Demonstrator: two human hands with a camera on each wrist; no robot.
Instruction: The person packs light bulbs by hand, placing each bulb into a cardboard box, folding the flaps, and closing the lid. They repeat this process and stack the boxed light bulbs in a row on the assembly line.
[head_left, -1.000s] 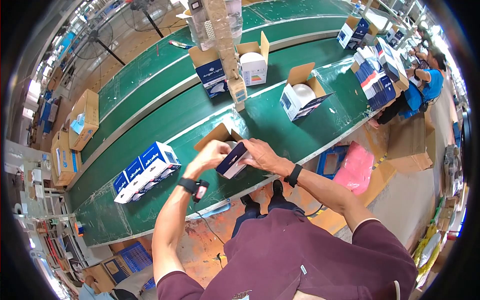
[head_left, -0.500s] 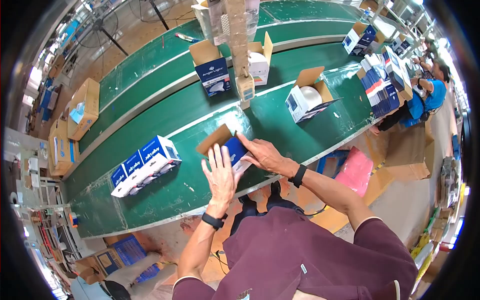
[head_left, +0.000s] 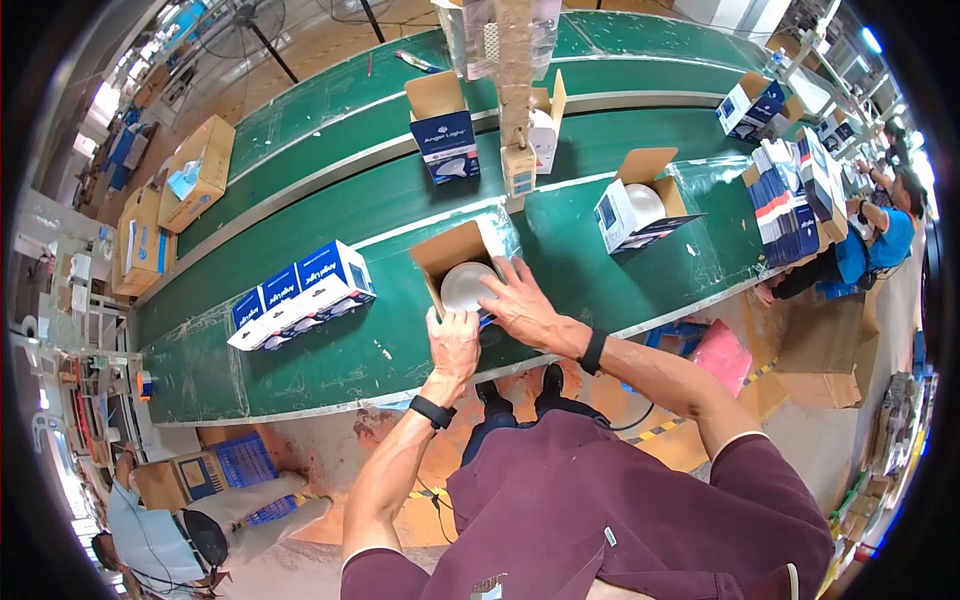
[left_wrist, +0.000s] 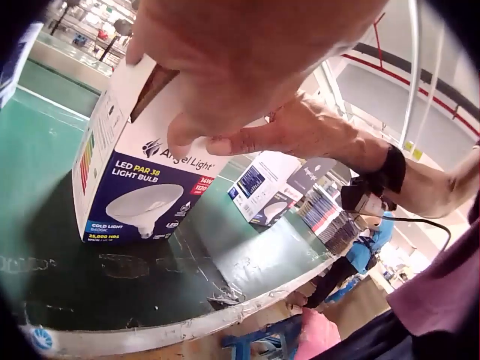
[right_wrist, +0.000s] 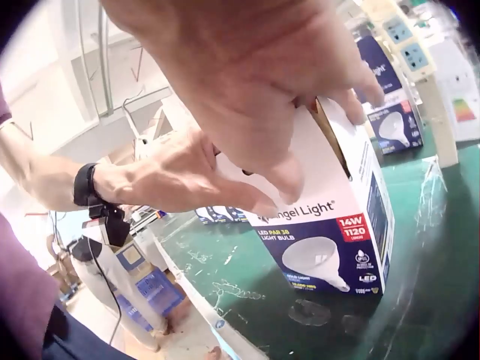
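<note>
A light bulb box [left_wrist: 142,199], printed "Angel Light LED PAR 38", stands upright on the green bench in front of me. Its brown-lined back flap [head_left: 440,250] is raised. Inside, the round white face of a bulb [head_left: 467,287] shows from above. My left hand [head_left: 455,343] holds the box's near rim, fingers bent over the top edge and thumb against the printed front. With my right hand [head_left: 528,312] I grip the right part of the same rim, thumb on the front and fingers over the top. Some fingertips are hidden behind the cardboard.
To the left stands a row of closed bulb boxes [head_left: 303,290]. An open box with a bulb [head_left: 628,220] is at the right, before a stack of flat cartons [head_left: 785,205]. A post with sockets [head_left: 518,165] rises behind my box. Another person [head_left: 890,235] sits far right.
A blue panel that stood up at the box's near side is out of sight from above, and the bulb face shows. My left hand went from spread fingers to holding the rim.
</note>
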